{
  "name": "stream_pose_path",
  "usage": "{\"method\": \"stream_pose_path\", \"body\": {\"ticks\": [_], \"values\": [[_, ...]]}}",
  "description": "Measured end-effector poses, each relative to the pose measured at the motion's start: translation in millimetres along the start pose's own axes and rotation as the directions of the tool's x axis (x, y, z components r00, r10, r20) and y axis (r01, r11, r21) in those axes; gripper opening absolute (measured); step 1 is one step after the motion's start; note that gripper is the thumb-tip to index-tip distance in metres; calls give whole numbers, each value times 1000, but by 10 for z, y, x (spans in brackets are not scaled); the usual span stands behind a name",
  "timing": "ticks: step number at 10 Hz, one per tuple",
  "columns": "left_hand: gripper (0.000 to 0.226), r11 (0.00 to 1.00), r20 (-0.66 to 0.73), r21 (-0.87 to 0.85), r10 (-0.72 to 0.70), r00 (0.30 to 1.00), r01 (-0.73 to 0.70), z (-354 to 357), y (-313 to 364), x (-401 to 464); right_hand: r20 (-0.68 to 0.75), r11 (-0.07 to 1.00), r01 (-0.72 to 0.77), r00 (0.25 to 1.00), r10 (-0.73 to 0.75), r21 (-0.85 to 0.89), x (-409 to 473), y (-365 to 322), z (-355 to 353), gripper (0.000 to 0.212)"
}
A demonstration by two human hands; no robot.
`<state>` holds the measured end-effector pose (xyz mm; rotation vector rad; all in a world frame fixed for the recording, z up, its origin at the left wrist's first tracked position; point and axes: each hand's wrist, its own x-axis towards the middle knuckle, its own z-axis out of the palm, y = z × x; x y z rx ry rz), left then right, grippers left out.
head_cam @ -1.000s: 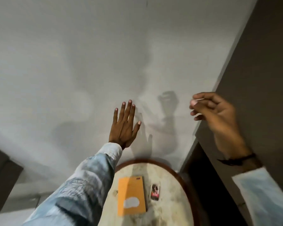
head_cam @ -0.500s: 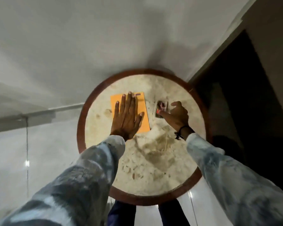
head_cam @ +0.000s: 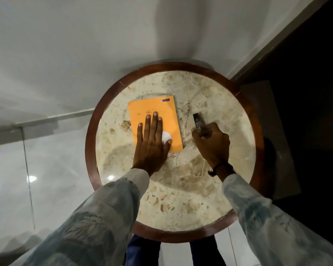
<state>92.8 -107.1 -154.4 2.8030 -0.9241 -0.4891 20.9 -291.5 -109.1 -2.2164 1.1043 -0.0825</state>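
An orange booklet (head_cam: 162, 107) with a white round patch lies flat on a round marble table (head_cam: 181, 189) with a brown wooden rim. My left hand (head_cam: 152, 143) rests flat on the booklet's near half, fingers straight and spread. To the right, my right hand (head_cam: 211, 143) grips a small dark flat packet (head_cam: 196, 121), held on edge just above the tabletop, its far end sticking out past my fingers.
A white wall stands beyond the table and to the left. A dark doorway or panel (head_cam: 296, 93) fills the right side. Glossy white floor tiles (head_cam: 46, 179) lie at the left. My legs show under the table's near edge.
The view has dropped from the wall to the table. My left hand has come down flat onto the booklet. My right hand has reached the small packet and lifted it on edge.
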Motion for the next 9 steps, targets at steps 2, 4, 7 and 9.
{"method": "stream_pose_path", "body": {"ticks": [2, 4, 7, 9], "values": [[77, 1000, 10, 9, 1, 1000, -1, -7, 7, 3, 7, 998, -57, 998, 57, -3, -11, 151, -86, 31], [76, 1000, 10, 14, 6, 1000, -6, -28, 11, 3, 23, 999, -17, 1000, 18, -35, -99, 130, -72, 49], [77, 1000, 37, -10, 7, 999, -7, -55, -7, 3, 34, 999, 17, 999, -16, -33, -21, 37, 76, 46], [77, 1000, 33, 7, -6, 999, 6, -442, 76, -32, -67, 955, -71, 993, 94, 288, -60, -300, -662, 56]]}}
